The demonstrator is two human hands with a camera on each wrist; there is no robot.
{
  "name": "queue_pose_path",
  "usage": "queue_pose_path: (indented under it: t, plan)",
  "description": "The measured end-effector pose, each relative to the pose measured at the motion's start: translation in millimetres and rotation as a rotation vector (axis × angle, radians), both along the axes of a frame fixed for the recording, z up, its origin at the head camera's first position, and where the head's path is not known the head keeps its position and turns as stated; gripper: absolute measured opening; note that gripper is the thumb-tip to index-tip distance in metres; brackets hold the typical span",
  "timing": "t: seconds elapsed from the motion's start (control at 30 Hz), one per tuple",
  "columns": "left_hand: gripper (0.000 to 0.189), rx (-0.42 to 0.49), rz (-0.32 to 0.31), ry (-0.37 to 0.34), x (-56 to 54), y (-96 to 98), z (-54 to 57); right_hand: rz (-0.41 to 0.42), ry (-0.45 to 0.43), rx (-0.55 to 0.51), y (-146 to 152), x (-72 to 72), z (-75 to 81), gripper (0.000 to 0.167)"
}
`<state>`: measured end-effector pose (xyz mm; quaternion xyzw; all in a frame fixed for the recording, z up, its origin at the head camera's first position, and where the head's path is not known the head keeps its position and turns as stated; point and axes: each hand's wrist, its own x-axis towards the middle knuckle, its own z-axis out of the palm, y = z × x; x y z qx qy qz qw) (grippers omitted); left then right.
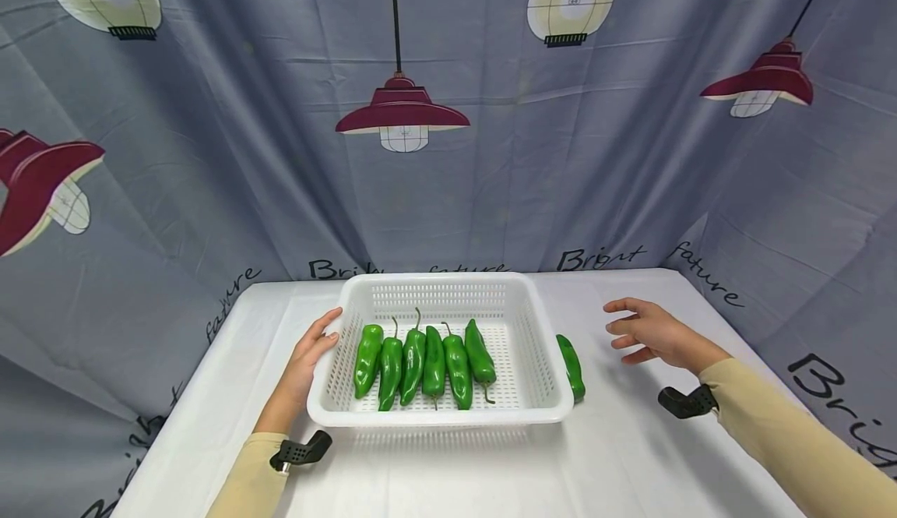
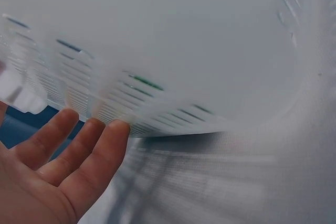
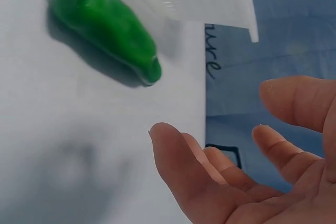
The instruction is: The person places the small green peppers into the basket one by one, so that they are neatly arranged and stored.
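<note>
A white plastic basket [image 1: 434,417] with slotted walls stands on the table, several green peppers [image 1: 434,358] lying side by side in it. My left hand [image 1: 303,362] is at the basket's left side. In the left wrist view its fingertips [image 2: 118,127] meet the slotted wall, the fingers extended rather than wrapped round it. One more green pepper [image 3: 105,27] lies on the table just outside the basket's right wall, partly hidden by the rim in the head view. To the right of that pepper, my right hand [image 1: 655,333] hovers above the table with spread, slightly bent fingers and nothing in them.
A white cloth covers the table [image 1: 448,471]. Grey-blue curtains [image 1: 434,214] printed with lamps and lettering rise behind the table and along both sides. A black wrist camera [image 1: 301,450] is strapped to the left wrist, another black camera [image 1: 688,402] to the right.
</note>
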<state>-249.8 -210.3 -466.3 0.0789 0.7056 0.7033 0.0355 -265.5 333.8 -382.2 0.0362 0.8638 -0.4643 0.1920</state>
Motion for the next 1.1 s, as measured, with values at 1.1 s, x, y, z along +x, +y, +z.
queue_pose_path:
  t: [1.1]
  plan:
    - [0.053,0.023,0.013,-0.014,1.5,0.8,0.6,-0.008,-0.046,-0.112,-27,4.1,-58.6,0.060]
